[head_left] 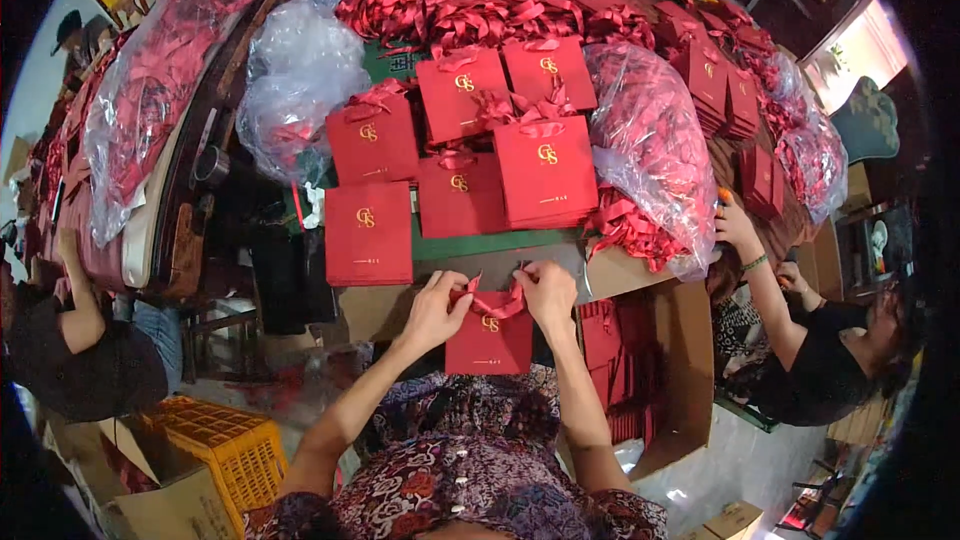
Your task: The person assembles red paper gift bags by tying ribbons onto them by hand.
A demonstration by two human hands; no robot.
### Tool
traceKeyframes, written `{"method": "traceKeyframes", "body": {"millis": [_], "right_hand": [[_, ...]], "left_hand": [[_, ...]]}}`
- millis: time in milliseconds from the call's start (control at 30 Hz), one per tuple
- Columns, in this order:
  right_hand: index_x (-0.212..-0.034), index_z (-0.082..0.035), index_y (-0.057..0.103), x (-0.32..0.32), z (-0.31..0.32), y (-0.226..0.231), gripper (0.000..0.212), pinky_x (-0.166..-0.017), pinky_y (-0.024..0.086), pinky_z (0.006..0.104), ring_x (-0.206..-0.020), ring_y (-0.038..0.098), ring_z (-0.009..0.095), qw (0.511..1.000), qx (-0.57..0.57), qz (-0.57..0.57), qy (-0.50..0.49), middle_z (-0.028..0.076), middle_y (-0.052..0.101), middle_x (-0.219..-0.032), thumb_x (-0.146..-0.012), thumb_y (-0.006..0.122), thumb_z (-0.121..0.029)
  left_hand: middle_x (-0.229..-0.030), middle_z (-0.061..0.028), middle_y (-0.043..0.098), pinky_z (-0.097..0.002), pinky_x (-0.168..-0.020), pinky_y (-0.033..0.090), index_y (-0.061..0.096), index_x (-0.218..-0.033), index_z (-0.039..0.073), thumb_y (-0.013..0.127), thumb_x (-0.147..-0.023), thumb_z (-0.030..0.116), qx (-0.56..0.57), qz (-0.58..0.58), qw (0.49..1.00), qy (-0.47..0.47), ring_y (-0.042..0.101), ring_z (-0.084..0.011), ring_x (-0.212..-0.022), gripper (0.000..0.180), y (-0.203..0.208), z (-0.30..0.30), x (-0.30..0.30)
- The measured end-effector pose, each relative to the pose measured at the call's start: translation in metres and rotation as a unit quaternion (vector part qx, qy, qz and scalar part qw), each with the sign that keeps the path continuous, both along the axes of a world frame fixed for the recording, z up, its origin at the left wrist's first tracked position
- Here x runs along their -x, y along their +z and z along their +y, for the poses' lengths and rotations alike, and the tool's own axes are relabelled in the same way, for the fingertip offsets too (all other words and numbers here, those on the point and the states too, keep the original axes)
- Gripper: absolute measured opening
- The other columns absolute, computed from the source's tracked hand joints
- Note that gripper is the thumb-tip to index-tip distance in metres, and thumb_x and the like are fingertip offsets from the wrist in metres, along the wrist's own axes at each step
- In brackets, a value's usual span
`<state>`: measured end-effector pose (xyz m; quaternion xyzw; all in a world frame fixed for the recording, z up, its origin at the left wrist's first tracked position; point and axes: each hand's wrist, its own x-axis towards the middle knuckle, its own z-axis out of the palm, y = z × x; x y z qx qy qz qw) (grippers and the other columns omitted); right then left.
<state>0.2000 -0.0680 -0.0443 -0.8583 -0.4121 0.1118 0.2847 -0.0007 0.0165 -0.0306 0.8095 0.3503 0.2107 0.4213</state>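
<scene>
A small red paper gift bag (488, 348) with gold print hangs in front of my body, just off the table's near edge. Across its top runs a red satin ribbon (497, 303). My left hand (438, 308) pinches one side of the ribbon at the bag's upper left corner. On the other side, my right hand (549, 294) is closed on the ribbon's right part, with a loose end sticking up by the fingers. Beyond my hands lie stacks of matching bags, among them a front left stack (369, 235) and a taller right stack (546, 175).
Clear plastic sacks of red ribbon (655, 150) flank the stacks. A heap of loose ribbons (400, 5) lies farther back. Right of my legs, a cardboard box (684, 380) holds more red bags. A yellow crate (225, 450) stands lower left. Other people work around the table.
</scene>
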Motion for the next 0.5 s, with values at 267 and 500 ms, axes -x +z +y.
{"method": "traceKeyframes", "body": {"millis": [267, 500], "right_hand": [[-0.089, -0.008, 0.067, 0.004, 0.003, -0.003, 0.019, -0.066, 0.054, 0.0413, -0.075, 0.069, 0.031, 0.998, -0.054, 0.027, -0.001, 0.011, 0.070, -0.077, -0.076, 0.077, -0.017], [-0.092, -0.007, 0.065, 0.013, 0.005, 0.009, 0.016, -0.068, 0.053, 0.0426, -0.076, 0.068, 0.032, 0.991, -0.071, 0.099, 0.050, 0.012, 0.069, -0.081, -0.081, 0.071, -0.017]], "left_hand": [[-0.094, -0.0186, 0.064, -0.0480, -0.071, 0.052, 0.057, -0.104, 0.004, 0.062, -0.091, 0.018, -0.046, 0.082, 0.995, 0.031, 0.064, -0.0401, -0.084, 0.019, 0.006, 0.003, -0.028], [-0.083, -0.0148, 0.065, -0.0446, -0.072, 0.050, 0.060, -0.085, 0.004, 0.072, -0.079, 0.010, -0.131, 0.089, 0.986, 0.043, 0.064, -0.0345, -0.077, 0.015, -0.006, 0.007, -0.038]]}}
